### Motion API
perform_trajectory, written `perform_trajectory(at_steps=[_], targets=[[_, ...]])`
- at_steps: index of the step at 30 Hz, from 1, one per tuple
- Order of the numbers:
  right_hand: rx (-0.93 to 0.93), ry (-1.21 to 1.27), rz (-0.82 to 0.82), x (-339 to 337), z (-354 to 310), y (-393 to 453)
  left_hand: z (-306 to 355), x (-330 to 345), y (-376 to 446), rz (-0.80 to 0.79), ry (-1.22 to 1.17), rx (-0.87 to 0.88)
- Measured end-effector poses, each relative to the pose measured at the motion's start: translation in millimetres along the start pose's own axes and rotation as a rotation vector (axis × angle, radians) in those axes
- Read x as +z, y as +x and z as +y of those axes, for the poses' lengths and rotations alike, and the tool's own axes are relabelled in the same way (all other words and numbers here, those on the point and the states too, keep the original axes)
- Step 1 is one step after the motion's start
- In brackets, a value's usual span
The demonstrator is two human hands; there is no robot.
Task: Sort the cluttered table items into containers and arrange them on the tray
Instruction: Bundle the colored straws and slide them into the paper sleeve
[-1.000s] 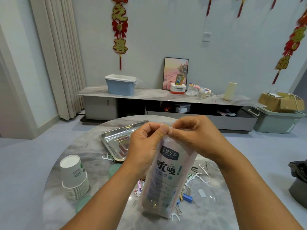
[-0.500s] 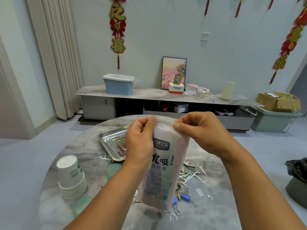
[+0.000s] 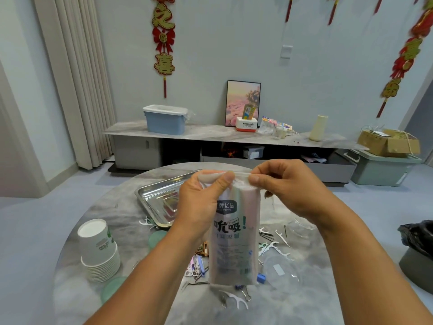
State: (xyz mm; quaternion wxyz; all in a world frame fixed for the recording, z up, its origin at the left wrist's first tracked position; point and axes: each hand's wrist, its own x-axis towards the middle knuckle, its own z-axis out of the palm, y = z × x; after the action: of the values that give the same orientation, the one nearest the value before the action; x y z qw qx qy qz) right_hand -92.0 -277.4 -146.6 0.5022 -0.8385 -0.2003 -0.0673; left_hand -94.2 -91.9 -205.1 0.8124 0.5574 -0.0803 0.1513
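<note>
Both hands hold a printed plastic pouch (image 3: 234, 240) upright above the round marble table (image 3: 131, 221). The left hand (image 3: 201, 202) pinches its top edge with thumb and fingers, and the right hand (image 3: 281, 186) pinches the same edge just beside it. Behind lies a steel tray (image 3: 154, 198); stacked paper cups (image 3: 98, 249) stand at left (floss picks (image 3: 276, 240) scattered below the pouch).

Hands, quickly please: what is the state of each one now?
Left hand: closed, pinching the top edge of the straw bag.
Right hand: closed, pinching the same top edge from the other side.
</note>
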Motion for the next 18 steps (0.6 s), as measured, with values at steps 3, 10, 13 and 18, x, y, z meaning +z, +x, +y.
perform_trajectory(at_steps=[3,10,13,18], targets=[[-0.004,0.094,0.041,1.3,1.7,-0.3,2.1,2.1,-1.1,0.035,-0.045,-0.018],[-0.060,0.144,0.215,-1.1,1.2,-4.0,7.5,3.4,-6.2,0.065,-0.089,-0.125],[-0.086,0.128,0.161,-5.5,-0.7,-4.6,18.0,-1.6,-5.3,0.058,0.129,0.000],[-0.154,0.015,0.121,-4.3,-15.1,-7.1,39.5,4.4,-3.4,-0.055,0.834,0.669]])
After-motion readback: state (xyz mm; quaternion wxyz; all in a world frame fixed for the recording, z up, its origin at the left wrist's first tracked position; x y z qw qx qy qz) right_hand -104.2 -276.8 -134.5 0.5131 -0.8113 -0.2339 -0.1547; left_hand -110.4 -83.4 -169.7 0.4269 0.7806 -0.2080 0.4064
